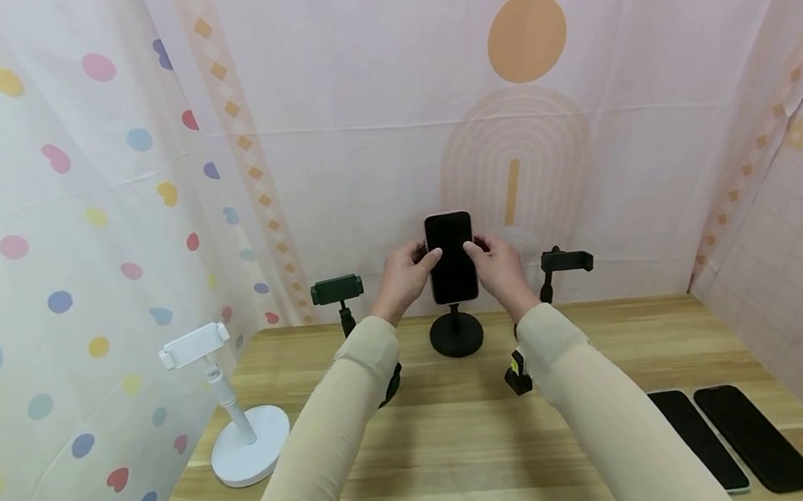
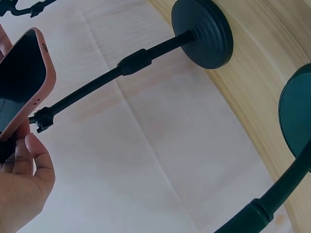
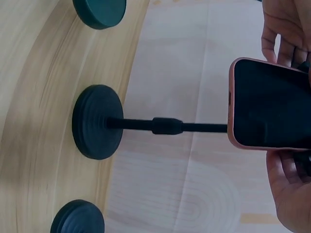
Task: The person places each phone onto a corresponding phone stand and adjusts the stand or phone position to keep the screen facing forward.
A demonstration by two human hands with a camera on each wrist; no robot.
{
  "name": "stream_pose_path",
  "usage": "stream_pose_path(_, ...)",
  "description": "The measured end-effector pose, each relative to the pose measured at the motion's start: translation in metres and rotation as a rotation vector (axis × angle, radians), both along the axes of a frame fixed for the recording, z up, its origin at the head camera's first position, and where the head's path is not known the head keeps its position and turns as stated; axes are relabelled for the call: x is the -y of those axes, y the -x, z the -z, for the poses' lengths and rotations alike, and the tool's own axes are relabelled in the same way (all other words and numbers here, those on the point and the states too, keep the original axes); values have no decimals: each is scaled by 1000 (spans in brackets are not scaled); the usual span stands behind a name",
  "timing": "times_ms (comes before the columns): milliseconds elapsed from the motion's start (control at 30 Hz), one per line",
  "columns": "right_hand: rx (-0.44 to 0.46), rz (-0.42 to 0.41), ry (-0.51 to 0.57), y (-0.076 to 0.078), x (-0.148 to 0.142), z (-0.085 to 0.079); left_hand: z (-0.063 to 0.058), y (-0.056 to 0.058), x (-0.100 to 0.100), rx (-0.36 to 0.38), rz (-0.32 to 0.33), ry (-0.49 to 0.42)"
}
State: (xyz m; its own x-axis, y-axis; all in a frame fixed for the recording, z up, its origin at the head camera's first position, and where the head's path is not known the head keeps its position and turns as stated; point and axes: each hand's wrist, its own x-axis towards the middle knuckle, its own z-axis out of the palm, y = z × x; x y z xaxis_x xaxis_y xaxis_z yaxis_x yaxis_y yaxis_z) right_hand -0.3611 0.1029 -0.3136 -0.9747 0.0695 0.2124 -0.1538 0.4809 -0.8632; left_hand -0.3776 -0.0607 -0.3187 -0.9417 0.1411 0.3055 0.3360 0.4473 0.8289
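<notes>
A smartphone (image 1: 453, 282) stands upright, its dark screen facing me, at the top of a black phone stand (image 1: 457, 337). My left hand (image 1: 404, 281) grips its left edge, thumb over the screen and fingers behind. On the opposite edge my right hand (image 1: 502, 273) holds it the same way. A pink rim (image 3: 232, 104) runs round the phone in the right wrist view. The stand's thin pole (image 2: 92, 87) rises to behind the phone in the left wrist view; the phone hides the stand's holder in the head view.
A green phone stand (image 1: 337, 290) is left of my hands, and another black stand (image 1: 566, 261) is right. At the table's left side stands a white phone stand (image 1: 252, 450). Two dark-screened phones (image 1: 757, 438) lie front right. A patterned curtain (image 1: 354, 61) hangs behind the wooden table (image 1: 450, 455).
</notes>
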Motion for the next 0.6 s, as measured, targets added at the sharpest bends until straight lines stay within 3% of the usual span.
stream_pose_path(600,-29,8,-45,-1,6,4,3,-1,1,-2,-43,-4)
